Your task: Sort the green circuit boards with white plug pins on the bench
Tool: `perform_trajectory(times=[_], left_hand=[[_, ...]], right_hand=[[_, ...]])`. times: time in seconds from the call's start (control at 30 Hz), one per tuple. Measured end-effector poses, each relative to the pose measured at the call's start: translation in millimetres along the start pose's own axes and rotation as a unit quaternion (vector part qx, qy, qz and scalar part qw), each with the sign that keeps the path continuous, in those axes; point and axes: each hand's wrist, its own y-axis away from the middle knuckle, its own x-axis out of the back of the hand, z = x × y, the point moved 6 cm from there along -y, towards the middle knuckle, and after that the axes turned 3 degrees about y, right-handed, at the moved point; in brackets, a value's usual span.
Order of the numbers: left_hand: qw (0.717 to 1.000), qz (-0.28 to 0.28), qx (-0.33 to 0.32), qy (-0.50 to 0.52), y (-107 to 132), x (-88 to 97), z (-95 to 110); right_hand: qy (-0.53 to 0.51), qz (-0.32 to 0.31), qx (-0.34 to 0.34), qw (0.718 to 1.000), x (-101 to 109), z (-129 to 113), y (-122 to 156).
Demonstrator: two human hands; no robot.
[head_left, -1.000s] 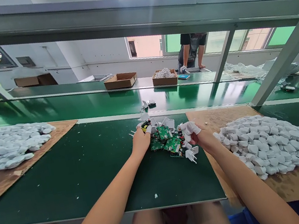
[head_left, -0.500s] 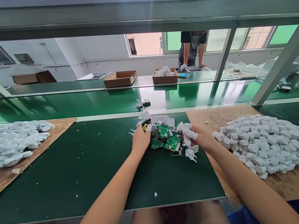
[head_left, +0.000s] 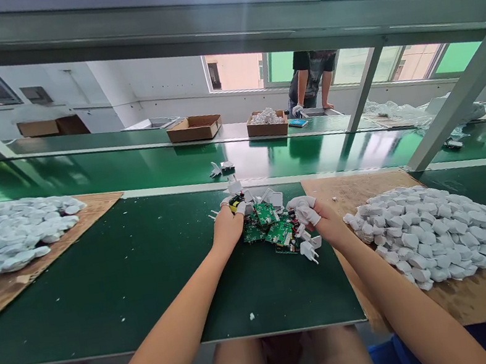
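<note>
A heap of green circuit boards point(head_left: 280, 232), mixed with white plug housings, lies on the dark green bench top point(head_left: 158, 285) in front of me. My left hand point(head_left: 228, 225) is at the heap's left side, its fingers closed on a circuit board with a yellow component point(head_left: 236, 204). White coverings sit on the fingertips of both hands. On the heap's right side, my right hand point(head_left: 317, 216) has its fingers curled together; what they grip is mostly hidden. Just below it rests a white two-pin plug housing point(head_left: 308, 251).
Piles of white plastic shells lie on boards at right point(head_left: 445, 234) and left point(head_left: 12, 232). Loose parts point(head_left: 222, 168) ride a shiny green belt point(head_left: 146, 169). Beyond stand cardboard boxes point(head_left: 195, 129) and another person point(head_left: 310, 79). A slanted metal post point(head_left: 457, 91) rises at right.
The loose parts on the belt have shifted left. My right hand's fingers have moved slightly, uncovering more white parts beneath them. My left hand stays on its circuit board.
</note>
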Motion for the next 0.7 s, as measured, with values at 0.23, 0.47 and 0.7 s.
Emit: perform_trajectory(times=[0.23, 0.47, 0.7], left_hand=[[1.0, -0.001, 0.001, 0.001, 0, 1.0, 0], [1.0, 0.009, -0.007, 0.013, -3, -0.8, -2], [1.0, 0.0, -0.013, 0.023, -1, -1.9, 0]], right_hand=[[0.013, 0.002, 0.016, 1.0, 3, -7, 3], [-0.029, 0.025, -0.017, 0.999, 4, -6, 1], [-0.069, 0.119, -0.048, 0.989, 17, -6, -1]])
